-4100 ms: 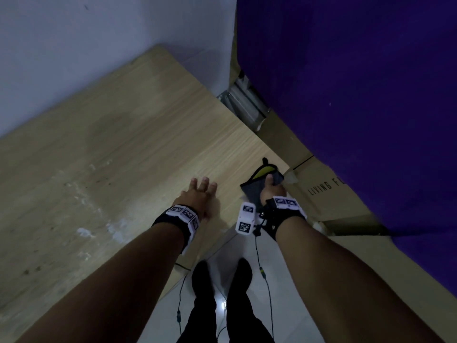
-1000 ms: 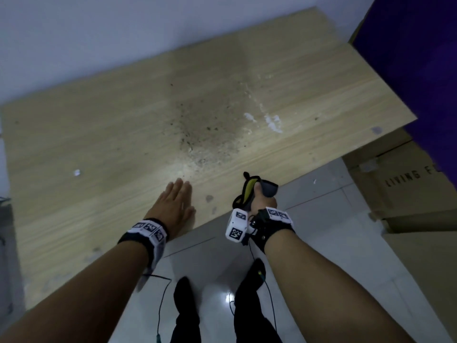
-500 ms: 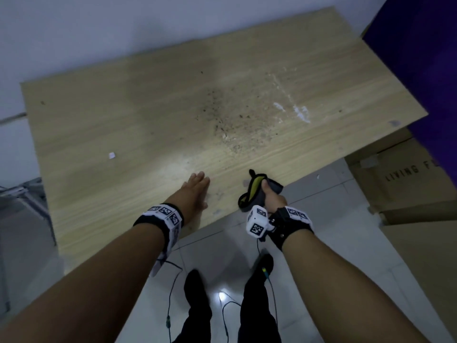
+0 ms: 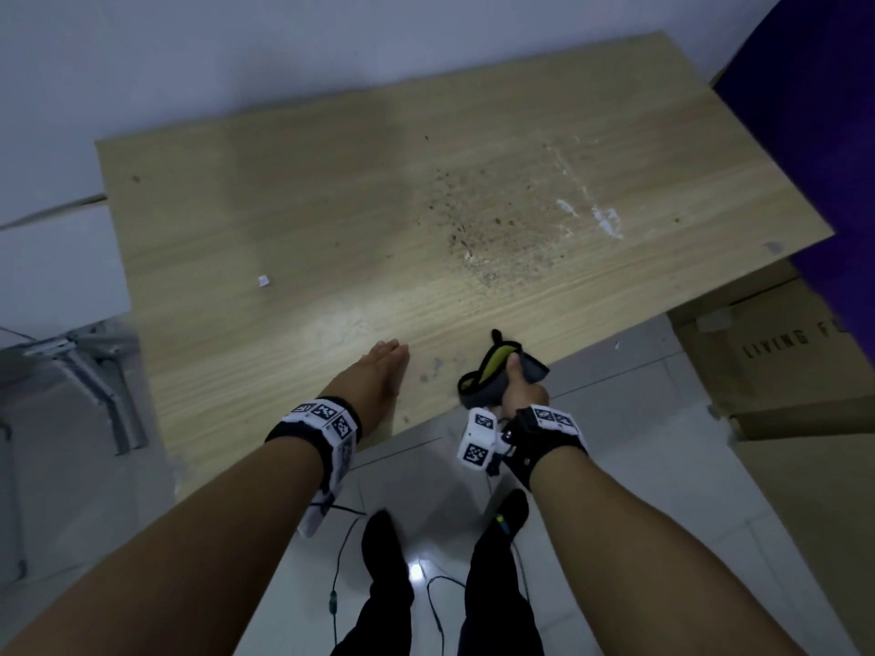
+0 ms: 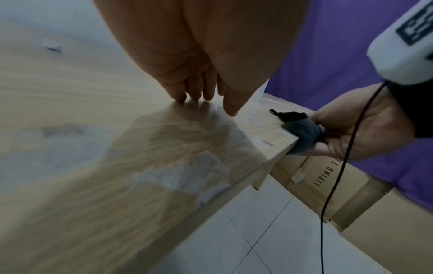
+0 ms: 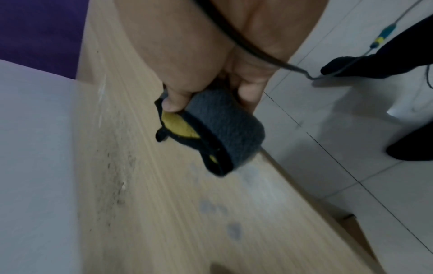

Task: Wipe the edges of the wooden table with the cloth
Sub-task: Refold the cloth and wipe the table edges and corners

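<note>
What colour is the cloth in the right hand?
The cloth is grey, with black edging and yellow inside; clearest in the right wrist view.

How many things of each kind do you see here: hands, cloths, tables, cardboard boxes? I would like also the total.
Hands: 2, the left hand and the right hand
Cloths: 1, the grey and yellow cloth
Tables: 1, the wooden table
Cardboard boxes: 1 lettered box
Total: 5

Matt, dusty wood-grain table (image 4: 293, 220) – fuzzy grey cloth (image 6: 225, 126) – glossy floor tiles (image 5: 269, 241).
</note>
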